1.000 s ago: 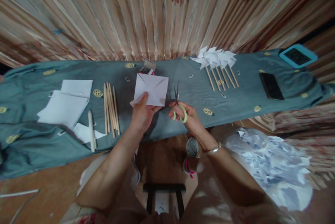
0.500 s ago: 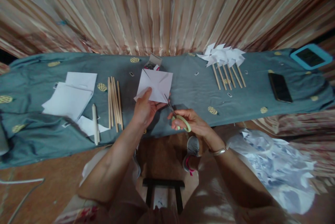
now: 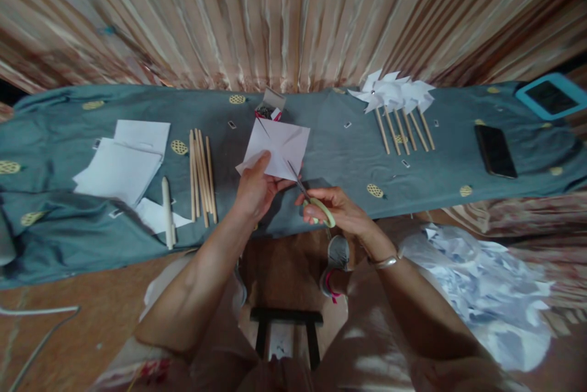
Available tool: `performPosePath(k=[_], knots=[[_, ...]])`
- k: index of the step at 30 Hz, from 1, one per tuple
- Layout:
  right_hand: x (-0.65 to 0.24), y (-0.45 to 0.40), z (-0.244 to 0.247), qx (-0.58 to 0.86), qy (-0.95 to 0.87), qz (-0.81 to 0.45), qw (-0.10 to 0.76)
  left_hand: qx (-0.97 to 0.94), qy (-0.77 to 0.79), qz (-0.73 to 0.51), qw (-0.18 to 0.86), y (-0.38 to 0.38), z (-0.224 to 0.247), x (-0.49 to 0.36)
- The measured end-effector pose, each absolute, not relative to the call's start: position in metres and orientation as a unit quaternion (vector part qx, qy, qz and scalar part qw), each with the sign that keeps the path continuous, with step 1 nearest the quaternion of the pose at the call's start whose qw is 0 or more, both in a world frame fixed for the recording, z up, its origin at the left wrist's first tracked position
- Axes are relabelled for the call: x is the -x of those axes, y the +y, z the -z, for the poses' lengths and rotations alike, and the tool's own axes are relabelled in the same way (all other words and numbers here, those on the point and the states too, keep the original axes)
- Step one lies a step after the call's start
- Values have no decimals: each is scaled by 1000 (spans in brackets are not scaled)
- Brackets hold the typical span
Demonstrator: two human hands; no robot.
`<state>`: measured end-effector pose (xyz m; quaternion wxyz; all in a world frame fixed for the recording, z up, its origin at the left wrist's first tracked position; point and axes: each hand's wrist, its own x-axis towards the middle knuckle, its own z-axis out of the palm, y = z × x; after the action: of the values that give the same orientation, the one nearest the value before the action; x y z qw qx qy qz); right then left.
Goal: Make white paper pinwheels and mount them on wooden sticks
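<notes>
My left hand (image 3: pixel 259 190) is closed on a square sheet of white paper (image 3: pixel 287 141), thumb on top and fingers beneath. Slits run in from some of the sheet's corners, and fold lines cross it. In my right hand (image 3: pixel 337 208) are scissors (image 3: pixel 323 211) with pale green handles; their blades lie at the paper's near right corner. Just behind the sheet stands a small opened box (image 3: pixel 270 107) with tiny metallic pieces inside. Several wooden sticks (image 3: pixel 199 178) lie left of my left hand.
Farther left are stacked white papers (image 3: pixel 126 166) and a white pen-like stick (image 3: pixel 167 211). Paper pinwheels (image 3: pixel 394 95) on sticks lie at the back right, near a black phone (image 3: pixel 495 150) and a blue-framed device (image 3: pixel 550 97). A plastic bag of white paper pieces (image 3: pixel 490 294) sits below the table.
The paper has turned slightly and shifted a little right in my left hand. The scissors stay at its near right corner. The whole view has shifted slightly.
</notes>
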<state>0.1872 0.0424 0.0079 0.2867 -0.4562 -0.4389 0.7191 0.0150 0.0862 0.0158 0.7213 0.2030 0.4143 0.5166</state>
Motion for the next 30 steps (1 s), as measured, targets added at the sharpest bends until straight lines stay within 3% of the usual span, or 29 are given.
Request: performPosePath(k=[30], knots=[[-184,42,-3,487,-415,-713,286,-167,423,-533,714,86,-20,-16]])
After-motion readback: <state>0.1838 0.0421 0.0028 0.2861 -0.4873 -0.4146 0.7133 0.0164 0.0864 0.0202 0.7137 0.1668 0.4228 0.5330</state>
